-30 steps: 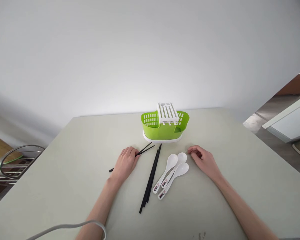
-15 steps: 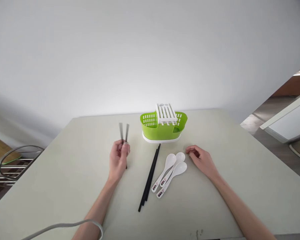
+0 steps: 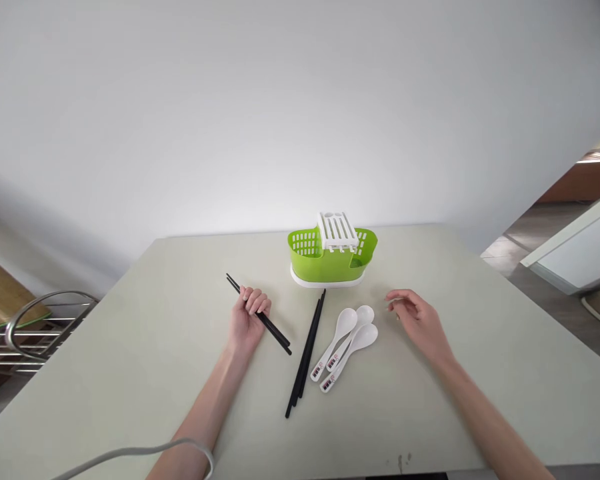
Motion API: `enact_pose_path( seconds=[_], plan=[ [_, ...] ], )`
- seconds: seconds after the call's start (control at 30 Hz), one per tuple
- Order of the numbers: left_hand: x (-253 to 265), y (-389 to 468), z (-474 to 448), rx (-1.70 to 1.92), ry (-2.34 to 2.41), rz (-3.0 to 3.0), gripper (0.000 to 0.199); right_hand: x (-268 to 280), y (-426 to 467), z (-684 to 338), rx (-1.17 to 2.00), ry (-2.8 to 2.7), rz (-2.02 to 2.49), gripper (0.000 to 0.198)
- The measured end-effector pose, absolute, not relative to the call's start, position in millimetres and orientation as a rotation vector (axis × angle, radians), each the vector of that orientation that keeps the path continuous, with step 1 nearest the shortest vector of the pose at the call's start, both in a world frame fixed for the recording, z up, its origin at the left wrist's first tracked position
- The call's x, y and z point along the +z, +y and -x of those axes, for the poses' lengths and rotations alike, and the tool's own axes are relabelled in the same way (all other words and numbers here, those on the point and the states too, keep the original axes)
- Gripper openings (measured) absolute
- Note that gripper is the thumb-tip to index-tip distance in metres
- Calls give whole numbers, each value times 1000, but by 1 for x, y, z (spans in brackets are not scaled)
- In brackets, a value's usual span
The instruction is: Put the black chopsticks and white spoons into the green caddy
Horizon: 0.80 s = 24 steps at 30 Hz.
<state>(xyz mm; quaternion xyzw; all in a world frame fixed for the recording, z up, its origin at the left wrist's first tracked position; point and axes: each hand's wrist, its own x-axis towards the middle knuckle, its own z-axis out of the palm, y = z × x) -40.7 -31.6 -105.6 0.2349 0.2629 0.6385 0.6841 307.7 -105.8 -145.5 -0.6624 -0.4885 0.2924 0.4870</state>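
Note:
My left hand (image 3: 250,317) is closed around a pair of black chopsticks (image 3: 276,333), which slant from upper left to lower right across the palm, with the fingers turned upward. Several more black chopsticks (image 3: 307,350) lie bunched on the table, just right of that pair. Beside them are three white spoons (image 3: 364,337), bowls pointing away from me and printed handles toward me. To the right of the spoons, my right hand (image 3: 423,321) hovers or rests by the table, holding nothing, fingers loosely bent and thumb apart. Behind the spoons stands a green basket (image 3: 325,269) with a white slotted top (image 3: 339,230).
The pale table (image 3: 195,267) meets a white wall (image 3: 300,120) at the back. A metal rack (image 3: 27,333) with a wooden board (image 3: 3,293) stands off the left edge. A grey cable (image 3: 125,453) crosses my left forearm.
My left hand has turned over and shifted slightly right, swinging its chopsticks from nearly upright to a slant. My right hand has moved a little right. The view has shifted slightly.

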Motion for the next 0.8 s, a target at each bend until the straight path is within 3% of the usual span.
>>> enact_pose_path(
  seconds=[0.23,0.5,0.63,0.8],
  plan=[
    [-112,-47,15,1280,654,-662,43,-93,-186,-211,1039,-1373,1293,30],
    [-112,-67,-3,1126,581,-613,43,-111,-222,-132,1450,-824,1207,76],
    [-114,-71,-5,1035,594,-673,45,-118,-211,-128,1685,-842,1001,69],
    [-111,-74,-5,900,610,-937,44,-129,-207,-140,1670,-798,1095,66]
  ],
)
